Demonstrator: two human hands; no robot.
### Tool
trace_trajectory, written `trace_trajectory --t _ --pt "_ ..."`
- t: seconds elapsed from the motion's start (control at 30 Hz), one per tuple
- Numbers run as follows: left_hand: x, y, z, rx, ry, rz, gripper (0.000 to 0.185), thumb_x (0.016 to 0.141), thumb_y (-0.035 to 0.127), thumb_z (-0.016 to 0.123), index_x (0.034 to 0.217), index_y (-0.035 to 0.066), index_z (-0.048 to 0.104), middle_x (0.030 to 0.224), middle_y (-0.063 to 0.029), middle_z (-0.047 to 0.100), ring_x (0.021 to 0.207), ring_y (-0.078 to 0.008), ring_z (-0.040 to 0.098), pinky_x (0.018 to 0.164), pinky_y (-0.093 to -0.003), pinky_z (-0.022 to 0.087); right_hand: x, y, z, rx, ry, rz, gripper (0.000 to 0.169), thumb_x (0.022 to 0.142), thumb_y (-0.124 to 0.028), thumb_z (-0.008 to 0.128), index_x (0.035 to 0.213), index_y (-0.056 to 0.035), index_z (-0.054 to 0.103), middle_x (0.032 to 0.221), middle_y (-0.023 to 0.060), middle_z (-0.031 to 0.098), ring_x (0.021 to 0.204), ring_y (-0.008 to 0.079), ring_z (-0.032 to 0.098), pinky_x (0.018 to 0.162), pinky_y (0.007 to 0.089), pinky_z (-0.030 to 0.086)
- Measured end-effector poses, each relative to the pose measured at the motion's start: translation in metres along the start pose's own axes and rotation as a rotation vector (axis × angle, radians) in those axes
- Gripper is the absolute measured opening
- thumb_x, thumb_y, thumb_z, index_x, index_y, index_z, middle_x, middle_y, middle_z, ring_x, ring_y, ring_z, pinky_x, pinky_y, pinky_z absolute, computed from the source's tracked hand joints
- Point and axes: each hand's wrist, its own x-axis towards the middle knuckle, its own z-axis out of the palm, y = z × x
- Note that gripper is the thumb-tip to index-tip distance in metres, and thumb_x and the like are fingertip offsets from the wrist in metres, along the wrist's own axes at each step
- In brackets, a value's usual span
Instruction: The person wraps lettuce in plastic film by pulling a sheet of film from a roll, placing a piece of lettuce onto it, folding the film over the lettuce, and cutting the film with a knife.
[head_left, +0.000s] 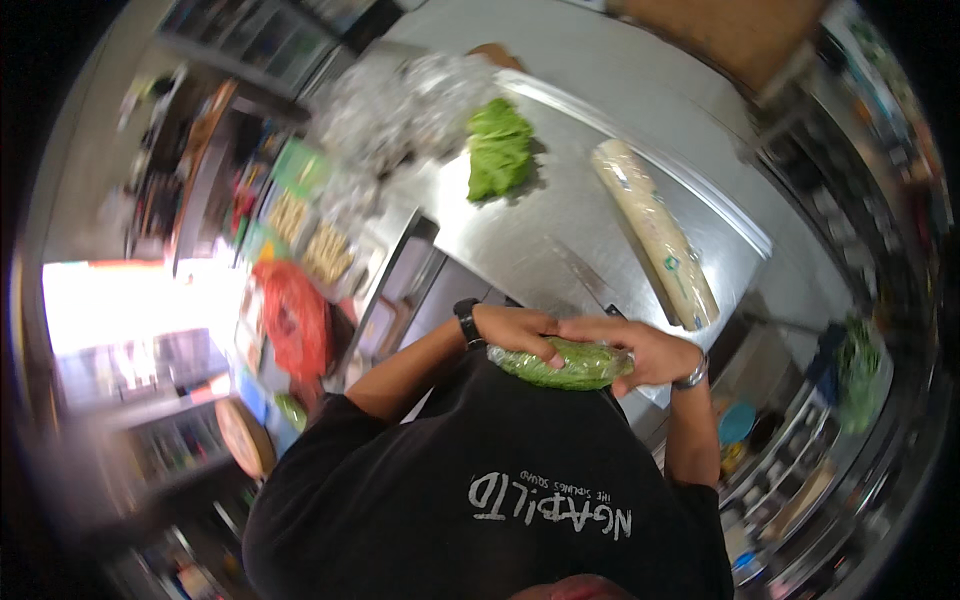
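Note:
Close against my black shirt is a leafy green vegetable bundle (564, 364) wrapped in clear plastic film. My left hand (521, 330), with a black watch at the wrist, lies over its left end with the thumb on the film. From the other side, my right hand (645, 351) grips the right end, its fingers reaching across the top. Beyond the hands, a knife (589, 277) lies on the steel table (517, 240), its handle partly hidden by my right hand. A loose lettuce head (500, 150) sits farther back. To the right rests a long roll of plastic film (660, 236).
Crumpled clear plastic bags (397, 112) pile up at the table's far left. Left of me are a red plastic bag (292, 319), packs of pale food pieces (326, 253) and a round wooden board (244, 437). A raised steel rim (637, 142) borders the table's back.

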Motion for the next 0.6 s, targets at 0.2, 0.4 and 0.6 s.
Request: trace_trajectory --t 0.2,0.4,0.6 --pt "-0.059 -0.024 0.097 0.129 0.867 0.029 0.073 0.091 0.052 0.071 0.137 -0.003 0.057 0.116 -0.0218 0.07 0.11 -0.0318 0.067 0.094 -0.0385 0.052 0.018 0.038 0.061 -0.216 0.079 0.116 0.078 0.083 -0.037 0.085 0.148 -0.0084 0.052 0.136 0.0167 0.064 0.121 0.0304 0.065 0.1 0.039 0.053" --pt "-0.099 -0.059 0.156 0.332 1.366 -0.043 0.072 0.083 0.049 0.079 0.14 0.011 0.06 0.109 -0.0192 0.074 0.097 -0.0365 0.072 0.087 -0.0413 0.057 0.072 0.044 0.125 -0.052 0.288 0.419 0.038 0.1 -0.022 0.068 0.133 -0.0037 0.066 0.101 0.0095 0.074 0.067 0.0099 0.065 0.045 0.0229 0.05" --pt "-0.175 -0.143 0.211 0.275 1.861 0.09 0.051 0.09 0.04 0.075 0.13 0.01 0.068 0.119 -0.0134 0.074 0.102 -0.0259 0.073 0.088 -0.0387 0.057 0.134 0.082 0.197 -0.523 0.265 0.149 0.043 0.104 -0.029 0.062 0.139 -0.0041 0.062 0.113 0.017 0.075 0.087 0.0187 0.071 0.07 0.0305 0.055"
